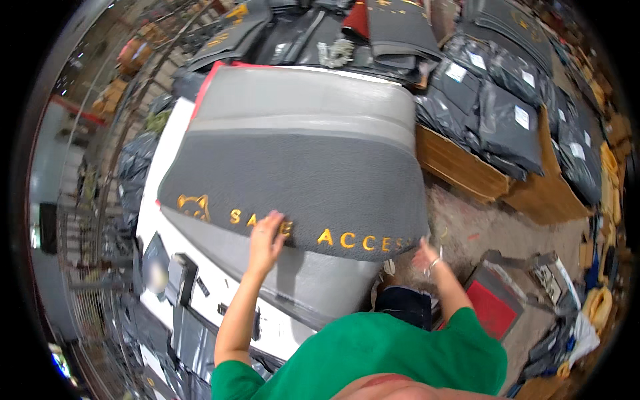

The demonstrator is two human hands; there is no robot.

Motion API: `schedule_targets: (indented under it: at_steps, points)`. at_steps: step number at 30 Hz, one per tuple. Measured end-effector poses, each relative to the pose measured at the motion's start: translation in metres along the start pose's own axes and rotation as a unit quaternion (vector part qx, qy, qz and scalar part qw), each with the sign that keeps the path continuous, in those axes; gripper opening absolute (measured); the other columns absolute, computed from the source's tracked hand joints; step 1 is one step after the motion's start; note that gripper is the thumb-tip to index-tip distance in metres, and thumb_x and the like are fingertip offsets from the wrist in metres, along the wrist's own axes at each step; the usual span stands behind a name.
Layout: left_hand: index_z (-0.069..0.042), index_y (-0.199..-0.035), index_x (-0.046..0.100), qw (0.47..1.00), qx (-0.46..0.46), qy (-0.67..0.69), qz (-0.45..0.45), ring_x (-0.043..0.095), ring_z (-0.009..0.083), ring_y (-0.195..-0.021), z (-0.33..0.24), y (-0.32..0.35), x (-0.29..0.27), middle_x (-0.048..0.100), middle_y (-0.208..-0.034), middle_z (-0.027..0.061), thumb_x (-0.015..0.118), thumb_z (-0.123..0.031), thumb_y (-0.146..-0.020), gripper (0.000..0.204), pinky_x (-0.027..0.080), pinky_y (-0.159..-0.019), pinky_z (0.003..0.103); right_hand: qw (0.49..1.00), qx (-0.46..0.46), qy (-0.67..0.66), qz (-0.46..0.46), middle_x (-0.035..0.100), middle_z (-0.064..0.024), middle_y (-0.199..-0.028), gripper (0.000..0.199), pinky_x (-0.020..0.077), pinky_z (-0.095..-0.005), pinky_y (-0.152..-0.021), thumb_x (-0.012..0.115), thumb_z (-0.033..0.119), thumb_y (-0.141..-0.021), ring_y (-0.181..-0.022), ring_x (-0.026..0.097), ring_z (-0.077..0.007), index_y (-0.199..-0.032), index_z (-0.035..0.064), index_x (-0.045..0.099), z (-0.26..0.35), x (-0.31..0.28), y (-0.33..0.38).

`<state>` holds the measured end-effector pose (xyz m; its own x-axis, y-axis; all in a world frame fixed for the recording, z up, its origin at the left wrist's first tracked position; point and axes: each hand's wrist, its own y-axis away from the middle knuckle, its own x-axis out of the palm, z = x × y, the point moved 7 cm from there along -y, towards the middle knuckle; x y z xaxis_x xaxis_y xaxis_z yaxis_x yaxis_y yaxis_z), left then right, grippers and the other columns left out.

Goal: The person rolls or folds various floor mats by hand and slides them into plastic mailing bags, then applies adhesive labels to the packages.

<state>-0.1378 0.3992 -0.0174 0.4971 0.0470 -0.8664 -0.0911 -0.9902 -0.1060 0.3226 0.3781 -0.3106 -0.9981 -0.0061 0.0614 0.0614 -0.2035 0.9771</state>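
Observation:
A dark grey floor mat [300,173] with yellow lettering and a yellow cat-like figure lies over light grey sheets or mats [327,283] on a white table. Near the mat's front edge, my left hand [267,239] rests on the lettering with its fingers stretched out. At the right front corner is my right hand [427,257], somewhat blurred. Its thumb is at the mat's edge and the fingers look closed around that corner, partly hidden. Behind the dark part, a smooth light grey band [307,97] stretches across, with red edging at the far left.
An open cardboard box [460,163] holds bagged dark packages [510,120] at the right. More lettered mats [400,30] are stacked at the back. Left on the white table [157,193] is a black holder-like object [180,279]. A red-and-grey mat [492,307] lies on the floor.

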Motion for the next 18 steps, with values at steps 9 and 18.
schedule_targets:
  at_steps: [9, 18]
  points:
    - [-0.011, -0.138, 0.029, 0.992, 0.042, -0.118, 0.016, 0.026, 0.0382, -0.130, -0.013, 0.030, 0.056, 0.029, -0.139, 0.0244, 0.056, -0.050, -0.079, 0.076, 0.021, -0.108, 0.046, 0.803, -0.263, -0.527, 0.088, 0.059, -0.0091, -0.111, 0.040, 0.0407, -0.0414, -0.093, 0.066, 0.027, -0.075, -0.104, 0.052, -0.0278, -0.107, 0.0049, 0.058, 0.003, 0.008, 0.047]
    - [0.000, -0.086, 0.052, 0.994, -0.082, -0.022, -0.062, 0.058, 0.0327, -0.085, -0.171, 0.073, 0.082, 0.060, -0.084, 0.0167, 0.068, -0.047, -0.068, 0.053, 0.047, -0.072, 0.043, 0.521, -0.813, -0.220, -0.136, 0.051, -0.0210, -0.114, 0.050, 0.0516, -0.0376, -0.081, 0.064, 0.008, -0.076, -0.094, 0.057, -0.0270, -0.119, -0.0068, 0.042, 0.148, 0.108, 0.500]
